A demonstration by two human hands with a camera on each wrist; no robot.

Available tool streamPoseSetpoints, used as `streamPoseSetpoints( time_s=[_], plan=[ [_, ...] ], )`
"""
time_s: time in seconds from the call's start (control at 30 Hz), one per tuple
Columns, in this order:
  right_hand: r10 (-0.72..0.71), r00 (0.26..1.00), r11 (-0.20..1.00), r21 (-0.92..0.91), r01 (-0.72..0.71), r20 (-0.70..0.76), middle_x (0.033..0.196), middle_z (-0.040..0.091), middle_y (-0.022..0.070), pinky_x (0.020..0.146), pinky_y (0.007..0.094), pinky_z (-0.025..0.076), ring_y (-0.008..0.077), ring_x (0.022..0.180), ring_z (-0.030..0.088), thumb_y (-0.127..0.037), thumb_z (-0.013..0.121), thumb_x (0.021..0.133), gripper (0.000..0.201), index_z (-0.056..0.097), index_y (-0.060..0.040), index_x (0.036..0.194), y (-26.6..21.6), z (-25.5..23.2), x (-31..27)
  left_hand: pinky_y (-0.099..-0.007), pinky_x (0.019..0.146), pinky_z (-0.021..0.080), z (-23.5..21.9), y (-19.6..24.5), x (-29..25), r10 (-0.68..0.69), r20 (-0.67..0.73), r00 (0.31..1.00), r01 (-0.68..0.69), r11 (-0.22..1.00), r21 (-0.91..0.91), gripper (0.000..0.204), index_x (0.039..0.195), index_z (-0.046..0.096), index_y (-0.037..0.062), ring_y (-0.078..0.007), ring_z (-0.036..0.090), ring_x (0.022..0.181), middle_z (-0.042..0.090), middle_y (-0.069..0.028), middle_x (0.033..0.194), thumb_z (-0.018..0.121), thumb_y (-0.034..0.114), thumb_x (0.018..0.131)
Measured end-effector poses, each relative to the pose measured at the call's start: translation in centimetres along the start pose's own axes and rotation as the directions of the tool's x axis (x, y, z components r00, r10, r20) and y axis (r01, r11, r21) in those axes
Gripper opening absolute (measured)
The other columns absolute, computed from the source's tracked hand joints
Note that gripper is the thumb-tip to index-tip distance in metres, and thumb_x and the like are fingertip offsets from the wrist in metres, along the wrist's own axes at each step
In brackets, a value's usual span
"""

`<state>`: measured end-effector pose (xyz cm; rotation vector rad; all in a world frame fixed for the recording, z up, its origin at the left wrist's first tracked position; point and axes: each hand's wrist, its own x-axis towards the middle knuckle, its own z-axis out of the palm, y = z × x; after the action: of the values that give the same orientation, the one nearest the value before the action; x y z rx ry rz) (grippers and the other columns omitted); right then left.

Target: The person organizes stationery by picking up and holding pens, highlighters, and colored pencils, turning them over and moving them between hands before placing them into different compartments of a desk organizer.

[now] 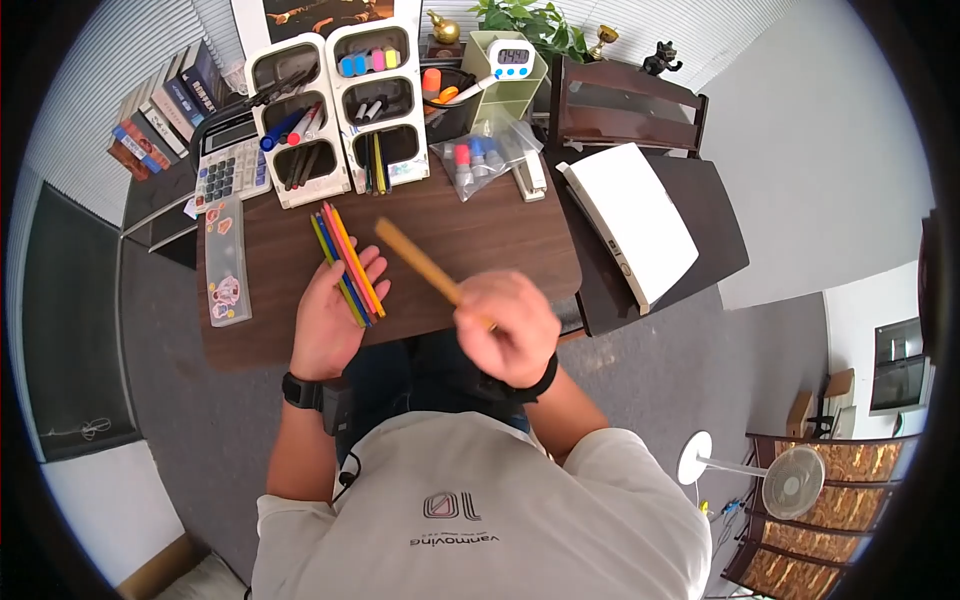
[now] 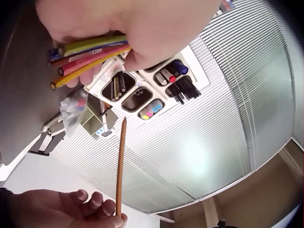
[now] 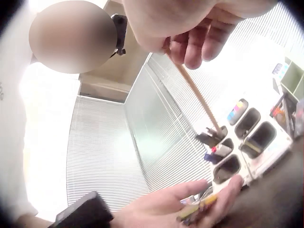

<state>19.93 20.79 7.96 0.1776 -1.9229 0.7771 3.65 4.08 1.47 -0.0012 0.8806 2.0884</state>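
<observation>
In the head view the left hand [image 1: 330,318] holds a bundle of colored pencils [image 1: 349,262], green, blue, pink and orange, lying across the palm with the thumb over them. The left wrist view shows the same pencils [image 2: 90,59] under the left hand [image 2: 128,23]. To its right, the right hand [image 1: 508,325] pinches one orange-brown pencil [image 1: 418,262] near one end, its other end angled toward the organizer. That pencil [image 2: 121,166] stands apart from the bundle in the left wrist view. The right hand [image 3: 199,28] is over its end in the right wrist view.
A white organizer [image 1: 340,110] with pens, markers and pencils stands at the desk's back. A sticker-covered case [image 1: 228,265] and calculator [image 1: 232,172] are at left. A plastic bag of bottles [image 1: 480,160], a stapler [image 1: 529,178] and a white box [image 1: 640,225] are at right.
</observation>
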Motion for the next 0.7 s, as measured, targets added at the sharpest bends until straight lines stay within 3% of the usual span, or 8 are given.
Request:
streamPoseSetpoints(
  time_s=[0.17,0.37,0.47,0.7],
  plan=[
    [0.162,0.986,0.971,-0.171,-0.166,-0.038,0.103,0.075,0.0145,0.081,0.0395,0.058,0.0335,0.09,0.072,0.003,0.076,0.087,0.023,0.069,-0.0008,0.109,4.5,2.1,3.7,-0.0478,0.116,0.044,-1.1,-0.3,0.1,0.024,0.104,0.994,-0.018,0.998,-0.062,0.052,0.157,0.041,0.0069,-0.0293,0.052,0.142,0.05,-0.0165,0.156,0.046,0.032,0.112],
    [0.222,0.964,0.961,-0.203,-0.19,0.144,0.103,0.073,0.0166,0.08,0.0455,0.058,0.038,0.094,0.071,-0.006,0.071,0.093,0.023,0.069,-0.0051,0.116,10.2,5.8,4.6,-0.0461,0.116,0.044,-1.3,-0.3,-0.1,0.018,0.131,0.991,-0.008,0.997,-0.074,0.053,0.16,0.039,0.0071,-0.0274,0.052,0.142,0.049,-0.0146,0.158,0.042,0.032,0.113],
    [0.292,0.932,0.948,-0.192,-0.253,0.216,0.104,0.073,0.0169,0.08,0.045,0.058,0.0375,0.095,0.071,-0.008,0.07,0.094,0.025,0.069,-0.0057,0.119,10.5,6.3,4.6,-0.046,0.116,0.044,-1.5,-0.3,-0.2,0.025,0.137,0.99,-0.013,0.996,-0.089,0.052,0.159,0.04,0.0071,-0.0275,0.052,0.142,0.05,-0.0148,0.158,0.041,0.032,0.113],
    [0.402,0.886,0.914,-0.166,-0.371,0.231,0.106,0.074,0.0159,0.08,0.0448,0.058,0.0367,0.095,0.072,-0.008,0.069,0.095,0.028,0.069,-0.0065,0.123,8.6,5.7,4.2,-0.0458,0.117,0.044,-1.4,-0.2,-0.1,0.018,0.146,0.989,-0.004,0.995,-0.097,0.052,0.159,0.039,0.0064,-0.0277,0.053,0.141,0.05,-0.0165,0.157,0.041,0.03,0.113]
  ],
)
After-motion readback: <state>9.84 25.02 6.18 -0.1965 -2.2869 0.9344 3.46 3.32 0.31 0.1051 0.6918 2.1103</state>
